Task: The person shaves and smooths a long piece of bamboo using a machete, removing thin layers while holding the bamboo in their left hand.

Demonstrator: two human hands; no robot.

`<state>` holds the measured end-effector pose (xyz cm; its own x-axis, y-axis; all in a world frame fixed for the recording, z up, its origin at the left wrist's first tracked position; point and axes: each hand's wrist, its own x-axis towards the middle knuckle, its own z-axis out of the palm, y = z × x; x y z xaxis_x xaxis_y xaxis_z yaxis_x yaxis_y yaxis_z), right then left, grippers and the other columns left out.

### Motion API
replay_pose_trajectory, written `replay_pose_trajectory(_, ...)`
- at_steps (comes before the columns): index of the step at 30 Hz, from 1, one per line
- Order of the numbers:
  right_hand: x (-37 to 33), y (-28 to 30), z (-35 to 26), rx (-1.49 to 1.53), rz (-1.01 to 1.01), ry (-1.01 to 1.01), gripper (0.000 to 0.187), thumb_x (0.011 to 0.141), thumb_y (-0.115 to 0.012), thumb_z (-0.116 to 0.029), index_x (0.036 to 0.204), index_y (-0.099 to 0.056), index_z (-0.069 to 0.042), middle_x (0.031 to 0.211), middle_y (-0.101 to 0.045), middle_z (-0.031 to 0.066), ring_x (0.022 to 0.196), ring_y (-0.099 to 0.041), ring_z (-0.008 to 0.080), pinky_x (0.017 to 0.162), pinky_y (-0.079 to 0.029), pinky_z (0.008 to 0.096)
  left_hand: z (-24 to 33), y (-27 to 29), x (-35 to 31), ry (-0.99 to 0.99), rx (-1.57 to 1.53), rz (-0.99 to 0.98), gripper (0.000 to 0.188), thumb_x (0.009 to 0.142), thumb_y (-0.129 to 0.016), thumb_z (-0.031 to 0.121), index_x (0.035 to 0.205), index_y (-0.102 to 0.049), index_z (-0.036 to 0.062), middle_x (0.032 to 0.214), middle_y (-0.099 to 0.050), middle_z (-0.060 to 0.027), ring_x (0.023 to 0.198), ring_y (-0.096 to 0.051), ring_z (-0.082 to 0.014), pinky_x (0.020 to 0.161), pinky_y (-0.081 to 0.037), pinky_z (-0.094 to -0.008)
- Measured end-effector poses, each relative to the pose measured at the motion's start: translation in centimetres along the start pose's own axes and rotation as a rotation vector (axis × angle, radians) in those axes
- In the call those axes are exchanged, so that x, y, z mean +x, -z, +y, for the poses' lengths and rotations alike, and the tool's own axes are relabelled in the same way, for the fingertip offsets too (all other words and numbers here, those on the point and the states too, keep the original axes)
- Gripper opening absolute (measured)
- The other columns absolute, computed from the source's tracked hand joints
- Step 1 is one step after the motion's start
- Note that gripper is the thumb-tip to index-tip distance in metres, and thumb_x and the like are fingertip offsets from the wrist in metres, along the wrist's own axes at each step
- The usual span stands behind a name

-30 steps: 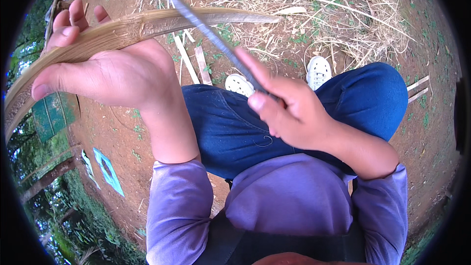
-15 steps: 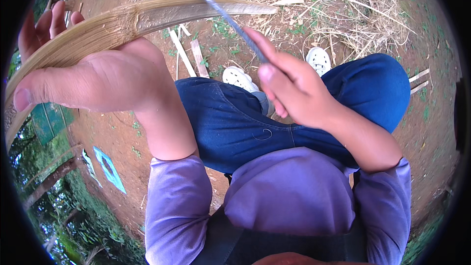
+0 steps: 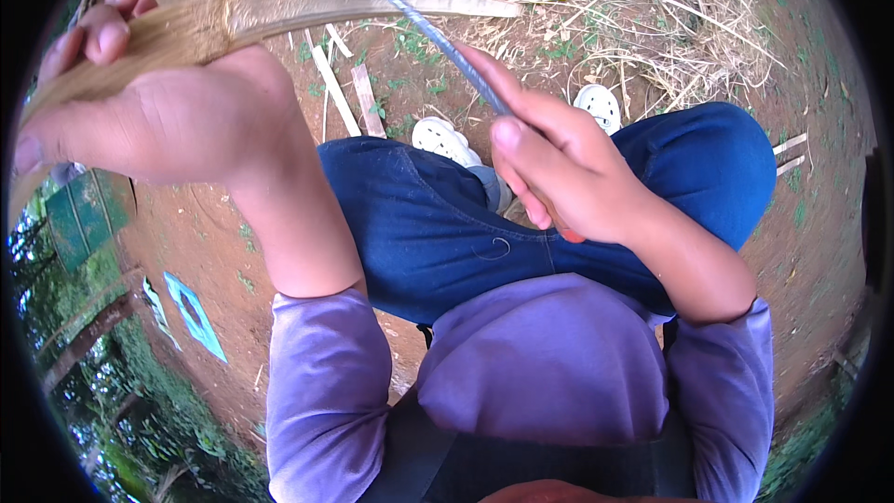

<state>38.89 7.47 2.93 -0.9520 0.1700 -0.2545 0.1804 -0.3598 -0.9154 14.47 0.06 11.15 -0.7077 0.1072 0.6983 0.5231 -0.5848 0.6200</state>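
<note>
A long split bamboo strip (image 3: 317,11) runs across the upper left, its jointed outer part near my hand and its pale end pointing right. My left hand (image 3: 200,116) is closed on it, the palm under the strip and the fingers bent over its far side. In my right hand (image 3: 573,154) is a knife with a long, thin grey blade (image 3: 432,34), seen nearly edge-on. An orange bit of its handle shows below the fist. The blade slants up and left across the bamboo in this view; whether it touches the strip I cannot tell.
My knees in blue trousers (image 3: 447,233) are spread, with white clogs (image 3: 445,140) between them. Bamboo shavings (image 3: 689,28) litter the earth ahead. Flat bamboo slats (image 3: 367,101) lie beyond my left knee. A blue-and-white sheet (image 3: 194,317) lies at left near greenery.
The bamboo strip and my left hand have shifted slightly up and left. The left fingers have curled further over the strip. My right hand and the knife have barely moved.
</note>
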Motion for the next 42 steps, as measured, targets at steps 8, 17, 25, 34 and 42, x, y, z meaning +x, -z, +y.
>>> replay_pose_trajectory(8, -0.2, 0.0, -1.0, -0.047, -0.033, 0.026, 0.062, 0.11, -0.039, -0.034, 0.161, -0.022, -0.002, 0.065, -0.05, -0.0018, 0.05, -0.048, 0.003, 0.048, -0.041, 0.0193, -0.5, -0.1, 0.1, -0.05, 0.042, 0.023, 0.06, 0.098, -0.042, 0.073, 0.083, -0.048, 0.0157, 0.069, -0.048, 0.0019, 0.074, -0.053, -0.0172, 0.076, -0.049, -0.0328)
replay_pose_trajectory(17, -0.2, -0.1, -0.7, 0.044, 0.046, -0.051, 0.058, 0.109, -0.045, -0.035, 0.161, -0.031, -0.013, 0.065, -0.046, -0.0036, 0.05, -0.048, 0.0044, 0.049, -0.043, 0.0225, -0.9, -0.1, 0.0, -0.08, 0.018, 0.027, 0.055, 0.101, -0.043, 0.066, 0.085, -0.045, 0.0142, 0.07, -0.046, 0.0006, 0.072, -0.052, -0.0157, 0.074, -0.049, -0.0324)
replay_pose_trajectory(25, 0.3, 0.6, 0.6, 0.004, 0.074, -0.113, 0.056, 0.109, -0.046, -0.034, 0.16, -0.033, -0.015, 0.067, -0.048, -0.0037, 0.052, -0.048, 0.0033, 0.05, -0.043, 0.021, 0.2, 2.0, 1.5, 0.009, 0.024, -0.059, 0.046, 0.101, -0.045, 0.057, 0.083, -0.045, 0.0142, 0.069, -0.046, -0.0002, 0.069, -0.051, -0.014, 0.073, -0.049, -0.0317)
replay_pose_trajectory(34, 0.3, 0.5, 1.1, 0.02, 0.136, -0.139, 0.057, 0.108, -0.047, -0.035, 0.161, -0.033, -0.017, 0.067, -0.049, -0.0029, 0.052, -0.051, 0.0048, 0.05, -0.045, 0.0215, 0.2, 1.2, 0.9, 0.003, 0.056, -0.05, 0.047, 0.101, -0.046, 0.057, 0.083, -0.047, 0.0145, 0.072, -0.048, 0.0007, 0.071, -0.051, -0.0139, 0.071, -0.048, -0.0303)
replay_pose_trajectory(42, 0.4, 0.4, 1.7, -0.148, 0.13, 0.005, 0.056, 0.109, -0.042, -0.033, 0.161, -0.03, -0.015, 0.067, -0.049, -0.0018, 0.048, -0.047, 0.0044, 0.048, -0.043, 0.0218, 0.3, 0.8, 1.4, 0.022, 0.09, -0.051, 0.044, 0.102, -0.044, 0.054, 0.084, -0.05, 0.0151, 0.071, -0.048, 0.0021, 0.07, -0.05, -0.0107, 0.069, -0.046, -0.0291)
